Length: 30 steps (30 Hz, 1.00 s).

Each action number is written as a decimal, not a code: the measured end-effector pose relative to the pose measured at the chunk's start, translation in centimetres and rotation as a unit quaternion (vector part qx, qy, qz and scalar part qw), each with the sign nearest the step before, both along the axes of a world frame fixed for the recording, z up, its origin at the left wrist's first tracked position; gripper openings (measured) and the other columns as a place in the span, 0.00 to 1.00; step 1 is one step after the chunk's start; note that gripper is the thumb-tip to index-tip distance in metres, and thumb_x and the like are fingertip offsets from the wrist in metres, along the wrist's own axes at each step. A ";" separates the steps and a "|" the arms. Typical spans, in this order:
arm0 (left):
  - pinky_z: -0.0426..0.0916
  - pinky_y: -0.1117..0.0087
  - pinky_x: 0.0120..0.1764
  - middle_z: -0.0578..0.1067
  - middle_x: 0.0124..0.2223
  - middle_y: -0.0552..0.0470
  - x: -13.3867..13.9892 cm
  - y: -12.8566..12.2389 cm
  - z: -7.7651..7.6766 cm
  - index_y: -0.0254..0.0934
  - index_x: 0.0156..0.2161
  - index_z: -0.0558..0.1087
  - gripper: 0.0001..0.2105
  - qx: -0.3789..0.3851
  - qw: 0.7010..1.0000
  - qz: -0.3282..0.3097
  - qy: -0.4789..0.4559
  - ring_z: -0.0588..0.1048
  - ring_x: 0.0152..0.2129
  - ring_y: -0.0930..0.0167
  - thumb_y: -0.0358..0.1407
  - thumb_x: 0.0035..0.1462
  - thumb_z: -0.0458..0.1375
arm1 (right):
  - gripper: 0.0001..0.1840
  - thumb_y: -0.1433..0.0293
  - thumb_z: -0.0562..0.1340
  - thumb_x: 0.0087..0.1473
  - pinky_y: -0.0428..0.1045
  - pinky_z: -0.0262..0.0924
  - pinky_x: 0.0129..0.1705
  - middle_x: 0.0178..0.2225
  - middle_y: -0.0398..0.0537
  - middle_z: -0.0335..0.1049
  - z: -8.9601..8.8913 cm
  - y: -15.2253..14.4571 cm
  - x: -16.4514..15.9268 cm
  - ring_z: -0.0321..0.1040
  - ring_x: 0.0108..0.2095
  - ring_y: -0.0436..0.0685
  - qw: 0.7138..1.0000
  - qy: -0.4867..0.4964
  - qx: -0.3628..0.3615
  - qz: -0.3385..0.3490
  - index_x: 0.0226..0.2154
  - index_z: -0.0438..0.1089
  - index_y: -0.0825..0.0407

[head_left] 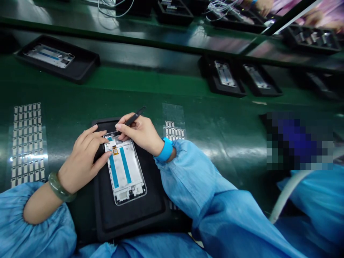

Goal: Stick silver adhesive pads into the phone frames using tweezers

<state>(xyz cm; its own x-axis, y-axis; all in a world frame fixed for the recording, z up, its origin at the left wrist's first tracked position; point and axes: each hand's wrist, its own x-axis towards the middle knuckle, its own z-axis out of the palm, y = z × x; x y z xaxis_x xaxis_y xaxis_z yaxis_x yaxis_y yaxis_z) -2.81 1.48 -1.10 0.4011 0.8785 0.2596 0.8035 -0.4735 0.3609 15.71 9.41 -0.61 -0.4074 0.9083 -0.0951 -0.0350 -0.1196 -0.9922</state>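
Observation:
A silver phone frame (125, 172) with blue strips and a small orange flex cable (115, 150) lies in a black foam tray (150, 200) in front of me. My right hand (141, 132) pinches black tweezers (135, 116) over the frame's top end; their tips are hidden by the fingers. My left hand (87, 154) rests at the frame's upper left edge, fingers spread and fingertips touching it, with nothing gripped.
A sheet of small metal pieces (27, 143) lies at left; another sheet (174, 130) is beyond my right wrist. Black trays with phone frames stand farther back, one at left (86, 68) and several at right. A co-worker's blue sleeve (317, 193) is at right.

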 end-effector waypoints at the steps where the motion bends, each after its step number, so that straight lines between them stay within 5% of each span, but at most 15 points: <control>1: 0.55 0.53 0.58 0.67 0.52 0.42 0.0 0.0 0.0 0.33 0.45 0.65 0.13 -0.001 1.000 0.002 0.000 0.56 0.58 0.60 0.40 0.60 0.52 | 0.15 0.62 0.68 0.43 0.41 0.68 0.24 0.17 0.40 0.69 0.0 0.0 0.0 0.71 0.21 0.49 1.000 -0.002 0.003 0.000 0.30 0.67 0.55; 19: 0.56 0.52 0.58 0.67 0.51 0.43 0.3 -0.1 0.2 0.34 0.48 0.65 0.13 0.016 1.000 -0.003 0.011 0.55 0.58 0.60 0.37 0.60 0.51 | 0.14 0.62 0.67 0.45 0.42 0.68 0.25 0.19 0.40 0.68 -0.1 0.0 0.0 0.72 0.22 0.49 0.999 -0.032 0.020 0.004 0.30 0.67 0.55; 30: 0.60 0.49 0.54 0.67 0.51 0.42 1.0 -0.1 0.4 0.38 0.50 0.68 0.15 0.038 0.995 0.013 0.094 0.59 0.56 0.56 0.37 0.60 0.50 | 0.14 0.61 0.65 0.48 0.43 0.67 0.26 0.22 0.39 0.67 -0.2 -0.2 0.0 0.71 0.23 0.49 0.995 -0.058 0.076 0.014 0.31 0.66 0.54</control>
